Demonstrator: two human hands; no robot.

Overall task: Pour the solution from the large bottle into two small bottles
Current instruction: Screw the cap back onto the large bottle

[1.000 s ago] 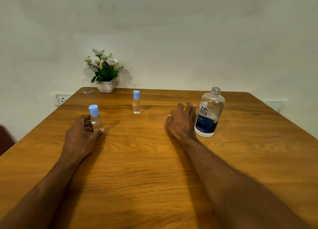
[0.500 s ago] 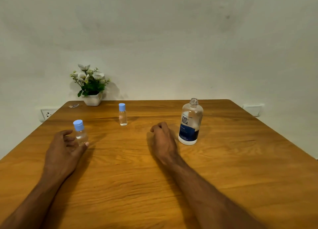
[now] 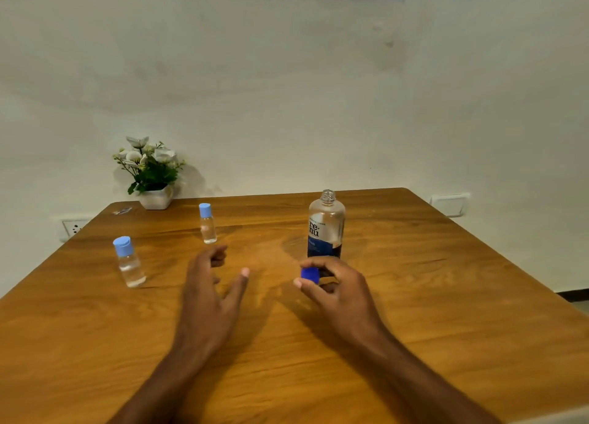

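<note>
The large clear bottle with a dark blue label stands uncapped on the wooden table, right of centre. My right hand is just in front of it and pinches a dark blue cap between thumb and fingers. Two small clear bottles with light blue caps stand to the left: one near the left edge, one further back. My left hand hovers mid-table, holding nothing, its thumb spread and its fingers loosely curled, apart from both small bottles.
A white pot of flowers sits at the table's back left corner, with a small scrap beside it. A wall socket is left of the table, a switch plate to the right.
My left hand let go of the near small bottle and moved right to mid-table. My right hand now holds a dark blue cap in front of the large bottle. The view tilted upward.
</note>
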